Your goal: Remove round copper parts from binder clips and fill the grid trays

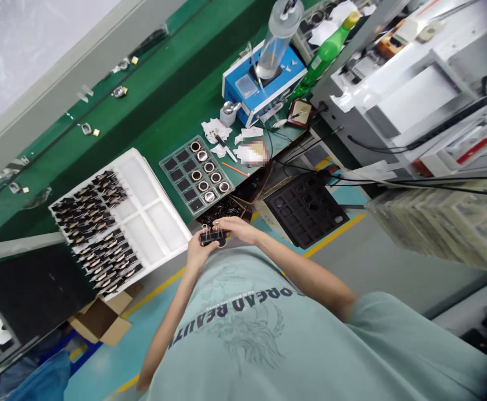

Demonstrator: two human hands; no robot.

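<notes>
Close to my shirt, a black binder clip (210,238) with metal handles is held between my two hands. My left hand (198,252) is closed around its left side, thumb along the lower edge. The fingers of my right hand (238,228) are closed at its right end and upper handles. A small round part seems to sit under the clip, mostly hidden. Just beyond my hands is a box of black clips (226,210). A clear compartment tray (179,184) lies beyond it, with round ringed parts and dark squares.
At left a white foam tray (160,209) bears rows of clipped parts. A blue machine (237,89) with a clear cylinder, a green bottle (326,55) and an orange stick (235,169) are on the green bench. A black tray (322,223) stands low at right, near cables.
</notes>
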